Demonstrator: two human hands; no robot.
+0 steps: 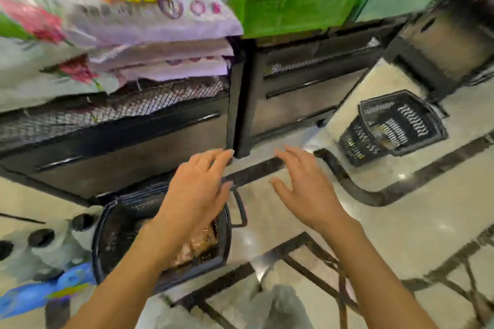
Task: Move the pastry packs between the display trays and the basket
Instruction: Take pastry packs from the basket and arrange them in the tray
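Observation:
A black plastic basket (107,238) stands on the floor at the foot of the display stand, lower left of centre. Brown pastry packs (196,244) lie inside it, partly hidden by my left forearm. My left hand (199,187) hovers over the basket's far right corner, fingers spread and holding nothing. My right hand (307,184) is out over the floor to the right of the basket, fingers also spread and empty. The frame is blurred by motion. No display tray with pastry shows clearly.
A dark display stand (133,136) with a mesh shelf carries stacked printed sacks (120,21). A green-edged carton (294,10) sits on the neighbouring stand. A second black basket (395,125) stands on the tiled floor at right. Packaged goods (40,262) lie at lower left.

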